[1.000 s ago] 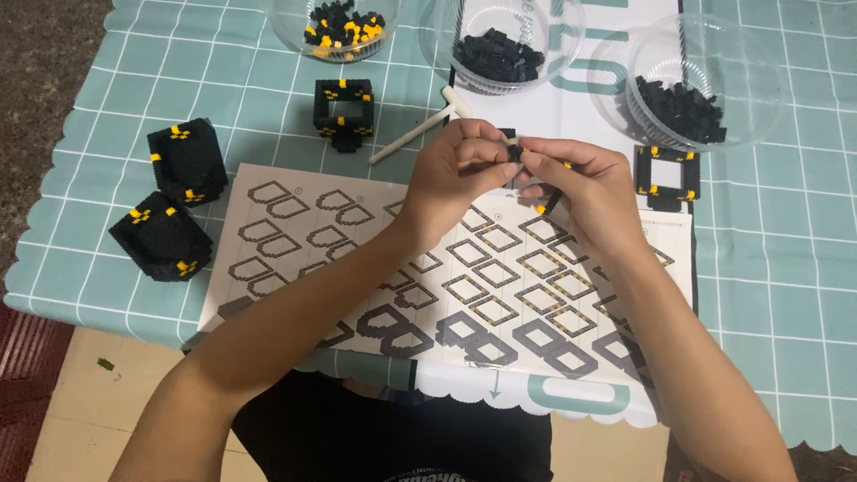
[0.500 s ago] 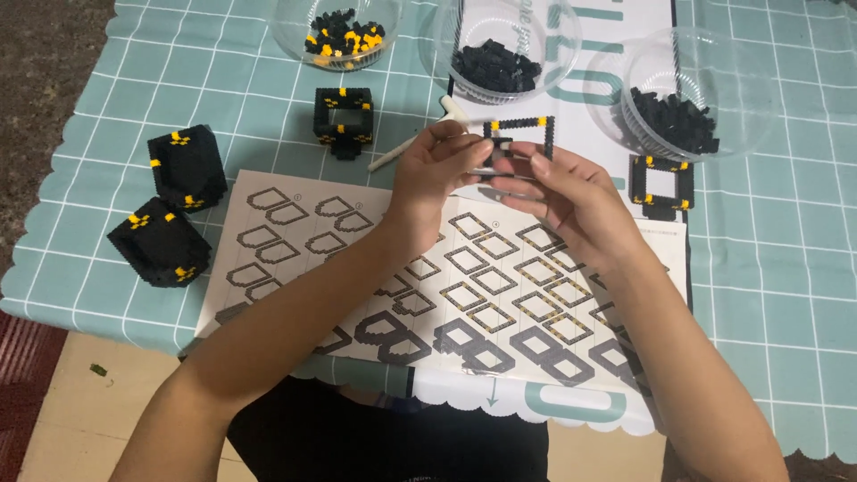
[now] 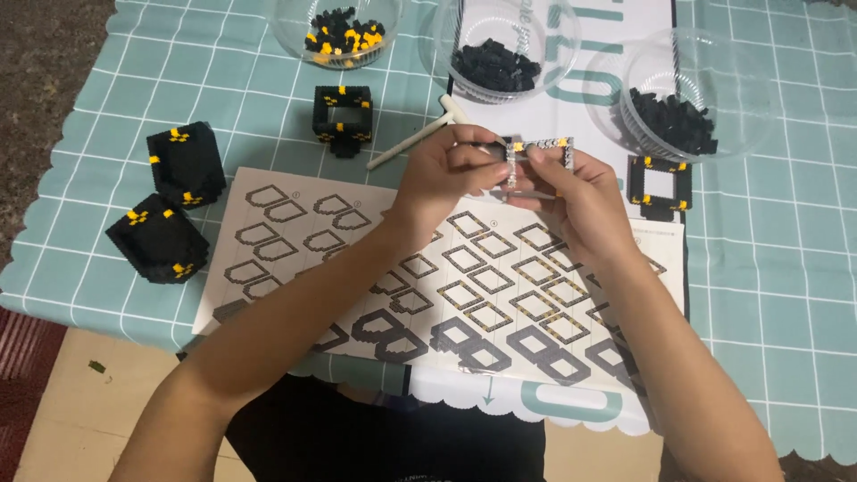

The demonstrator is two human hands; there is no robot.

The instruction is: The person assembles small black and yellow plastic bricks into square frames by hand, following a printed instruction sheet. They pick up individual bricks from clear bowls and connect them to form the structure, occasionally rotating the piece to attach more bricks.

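Both my hands hold a small square frame of tiny black and yellow bricks (image 3: 546, 146) above the instruction sheet (image 3: 464, 268). My left hand (image 3: 442, 178) pinches the frame's left side. My right hand (image 3: 571, 192) grips it from below and from the right. A white stick tool (image 3: 412, 143) lies on the mat just behind my left hand. A second brick frame (image 3: 659, 187) lies flat to the right of my right hand.
Three clear bowls stand at the back: one with black and yellow bricks (image 3: 342, 34), two with black bricks (image 3: 500, 64) (image 3: 683, 116). An open brick ring (image 3: 343, 116) and two black brick blocks (image 3: 186, 161) (image 3: 157, 239) sit on the teal checked mat (image 3: 786, 268).
The brick frame has come into plain view between my fingers and both hands have lifted slightly toward the back of the table.
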